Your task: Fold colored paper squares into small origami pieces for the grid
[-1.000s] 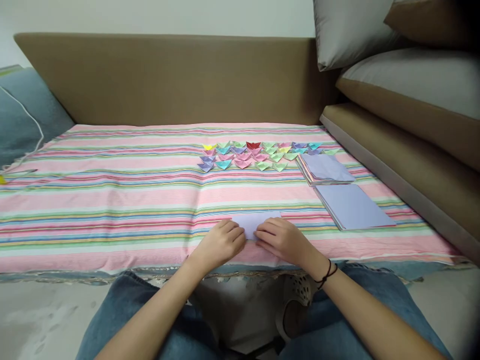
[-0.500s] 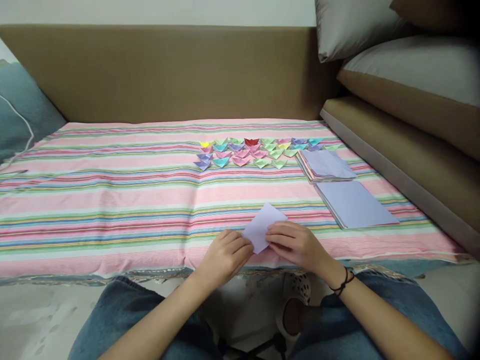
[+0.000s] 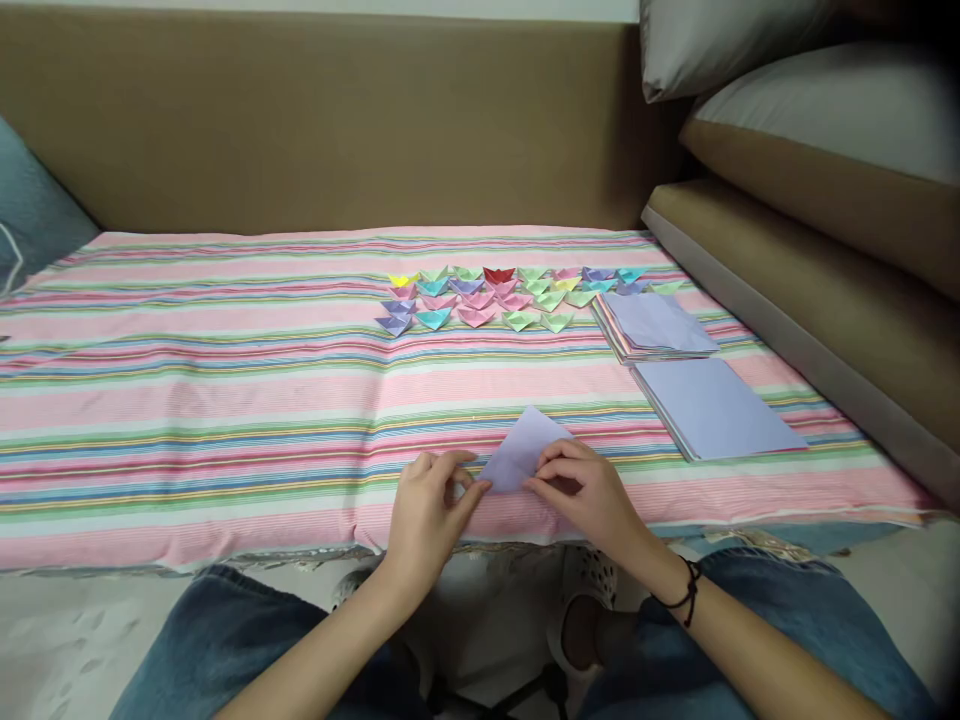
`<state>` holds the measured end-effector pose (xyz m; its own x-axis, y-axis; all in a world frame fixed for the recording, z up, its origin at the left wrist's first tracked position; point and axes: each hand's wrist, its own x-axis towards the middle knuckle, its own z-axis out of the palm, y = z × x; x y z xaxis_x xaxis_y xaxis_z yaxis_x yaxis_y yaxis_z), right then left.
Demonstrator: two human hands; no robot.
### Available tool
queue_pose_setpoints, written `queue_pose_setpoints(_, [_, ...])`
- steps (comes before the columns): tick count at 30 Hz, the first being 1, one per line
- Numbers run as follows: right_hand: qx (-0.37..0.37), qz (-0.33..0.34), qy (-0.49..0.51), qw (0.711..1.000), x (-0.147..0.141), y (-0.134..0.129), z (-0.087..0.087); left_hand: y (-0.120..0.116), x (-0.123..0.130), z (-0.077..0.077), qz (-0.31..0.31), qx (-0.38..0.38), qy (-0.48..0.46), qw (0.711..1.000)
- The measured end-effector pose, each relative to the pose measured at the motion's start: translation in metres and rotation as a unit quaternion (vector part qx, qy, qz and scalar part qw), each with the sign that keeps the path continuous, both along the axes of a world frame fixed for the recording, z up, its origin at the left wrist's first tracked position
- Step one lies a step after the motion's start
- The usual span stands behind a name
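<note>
A small pale lilac sheet of paper (image 3: 517,452) lies near the front edge of the striped cloth, one corner pointing away from me. Its near side now runs as a straight edge, with the near corner turned up. At its left corner, my left hand (image 3: 433,505) pinches the paper with thumb and fingers. My right hand (image 3: 585,490) has thumb and fingertips closed on the right part and covers that corner. Beyond the hands stand several rows of small folded paper boats (image 3: 476,316) in pink, green, blue, purple, yellow and red.
Two stacks of paper lie to the right: a farther stack (image 3: 660,325) and a nearer lilac-topped stack (image 3: 712,405). The striped cloth (image 3: 187,400) covers the seat. A brown backrest (image 3: 337,120) rises behind, and cushions (image 3: 810,230) are piled along the right side.
The paper's near corner has been turned up, so its diamond outline has become more triangular. My left hand has shifted slightly left to the paper's corner. The camera view has tilted down a little.
</note>
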<state>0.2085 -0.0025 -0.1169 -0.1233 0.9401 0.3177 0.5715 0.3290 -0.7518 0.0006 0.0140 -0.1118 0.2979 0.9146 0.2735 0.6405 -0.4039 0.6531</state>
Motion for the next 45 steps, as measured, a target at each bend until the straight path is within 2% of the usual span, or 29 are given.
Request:
queue_pose_setpoints(5, [-0.018, -0.035, -0.001, 0.999, -0.005, 0.005, 0.0, 0.002, 0.002, 0.001, -0.001, 0.037, 0.044, 0.998])
queue_pose_setpoints(8, [-0.027, -0.044, -0.012, 0.999, -0.005, 0.008, -0.001, -0.001, 0.004, 0.0, -0.02, 0.114, 0.103, 0.988])
queue_pose_setpoints(12, [-0.032, -0.034, -0.025, 0.999, -0.004, 0.011, 0.0, -0.012, 0.012, -0.005, -0.117, 0.27, 0.189, 0.937])
queue_pose_setpoints(14, [-0.035, -0.029, -0.026, 0.999, -0.004, 0.011, 0.001, -0.019, 0.019, -0.011, -0.14, 0.299, 0.224, 0.917])
queue_pose_setpoints(18, [-0.044, -0.037, -0.026, 0.998, -0.004, 0.01, 0.003, -0.03, 0.031, -0.021, -0.106, 0.276, 0.273, 0.915])
queue_pose_setpoints(22, [-0.048, -0.049, -0.026, 0.997, -0.006, 0.009, 0.003, -0.032, 0.035, -0.026, -0.093, 0.268, 0.272, 0.919])
queue_pose_setpoints(30, [-0.041, -0.062, -0.048, 0.996, -0.006, 0.009, 0.003, -0.034, 0.036, -0.029, -0.089, 0.244, 0.251, 0.932])
queue_pose_setpoints(41, [-0.057, -0.068, -0.042, 0.995, -0.008, 0.009, 0.007, -0.031, 0.037, -0.029, -0.1, 0.261, 0.267, 0.922])
queue_pose_setpoints(45, [-0.072, -0.043, -0.03, 0.996, -0.003, 0.01, 0.009, -0.031, 0.036, -0.028, -0.098, 0.261, 0.263, 0.924])
